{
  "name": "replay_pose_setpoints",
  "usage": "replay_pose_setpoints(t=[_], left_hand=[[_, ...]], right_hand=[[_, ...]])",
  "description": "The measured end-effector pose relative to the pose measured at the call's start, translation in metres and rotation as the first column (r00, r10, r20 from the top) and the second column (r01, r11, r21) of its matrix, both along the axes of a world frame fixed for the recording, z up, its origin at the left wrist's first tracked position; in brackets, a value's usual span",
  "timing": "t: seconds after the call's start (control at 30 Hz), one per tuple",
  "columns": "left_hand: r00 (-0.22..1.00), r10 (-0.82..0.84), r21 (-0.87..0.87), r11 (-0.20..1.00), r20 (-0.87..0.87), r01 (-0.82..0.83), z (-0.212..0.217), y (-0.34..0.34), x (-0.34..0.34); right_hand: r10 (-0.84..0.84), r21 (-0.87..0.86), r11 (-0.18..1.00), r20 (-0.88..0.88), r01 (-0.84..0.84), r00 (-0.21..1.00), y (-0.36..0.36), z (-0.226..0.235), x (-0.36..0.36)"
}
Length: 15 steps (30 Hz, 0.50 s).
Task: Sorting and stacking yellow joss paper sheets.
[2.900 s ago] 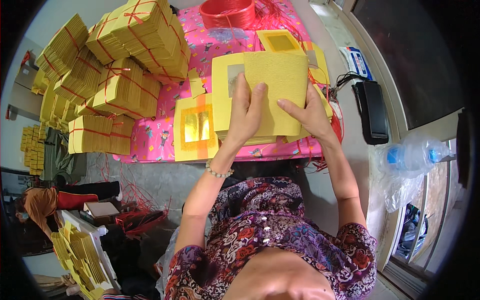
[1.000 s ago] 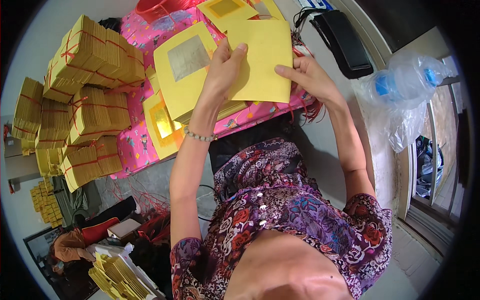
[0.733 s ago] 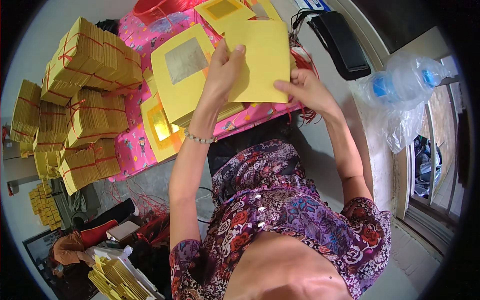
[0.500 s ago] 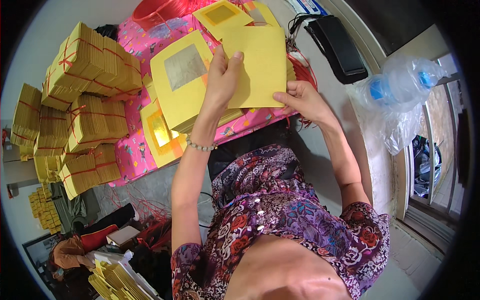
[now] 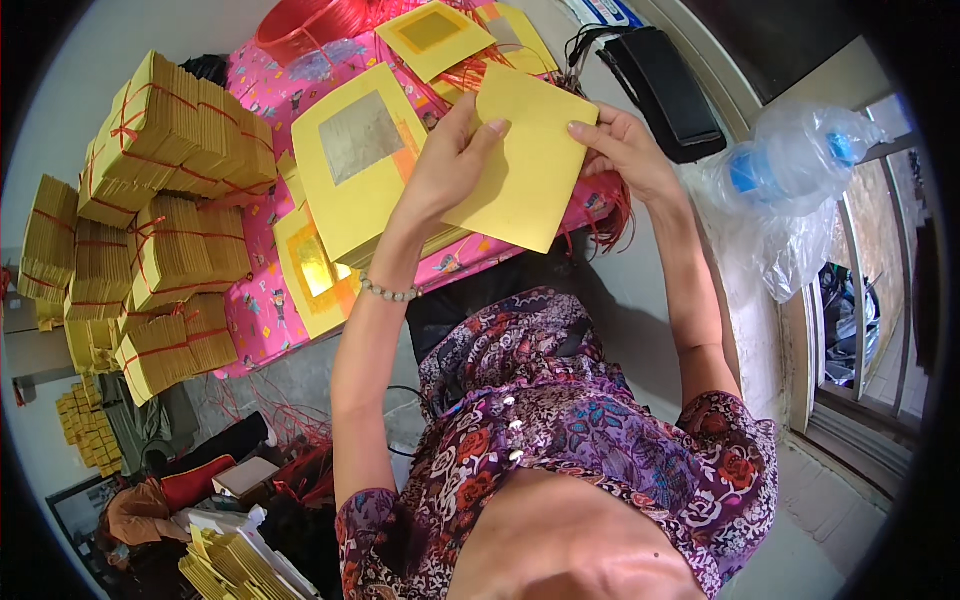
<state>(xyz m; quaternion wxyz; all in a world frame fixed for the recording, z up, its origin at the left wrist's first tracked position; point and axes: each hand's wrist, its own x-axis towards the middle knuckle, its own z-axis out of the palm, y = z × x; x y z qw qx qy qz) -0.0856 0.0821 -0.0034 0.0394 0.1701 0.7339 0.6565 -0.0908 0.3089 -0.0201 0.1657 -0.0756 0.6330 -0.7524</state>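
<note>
Both hands hold a plain yellow piece of joss paper (image 5: 535, 165) above the table's front edge, tilted with a corner pointing down. My left hand (image 5: 455, 155) pinches its left side, thumb on top. On the right edge near the upper corner, my right hand (image 5: 625, 150) grips it between thumb and bent fingers. Whether it is one sheet or several, I cannot tell. Just left of my left hand lies a stack of yellow joss paper (image 5: 330, 215) with a silver square and an orange patch on top. A gold-foil sheet (image 5: 310, 260) sticks out beside that stack.
Tied bundles of yellow paper (image 5: 165, 130) are piled on the left of the pink patterned tablecloth (image 5: 265, 330). Red cord (image 5: 610, 220) hangs at the table's right end. A red basket (image 5: 300, 30), black case (image 5: 665, 90) and bagged bottles (image 5: 790, 165) stand around; a person (image 5: 140, 510) is lower left.
The held joss paper has turned, its lower edge now slanting down to the right. My right hand has moved up along the right edge; the left keeps its grip.
</note>
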Motion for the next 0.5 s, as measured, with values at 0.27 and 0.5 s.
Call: replay_pose_setpoints(t=[0.27, 0.5], left_hand=[[0.969, 0.138, -0.353, 0.913, -0.205, -0.205, 0.019, -0.009, -0.02], [0.798, 0.193, -0.383, 0.797, -0.571, -0.467, 0.019, -0.019, -0.007]], right_hand=[[-0.029, -0.004, 1.0, -0.064, 0.029, 0.998, 0.011, -0.01, -0.028], [-0.33, 0.016, 0.943, -0.063, 0.331, 0.942, -0.006, -0.047, -0.043]])
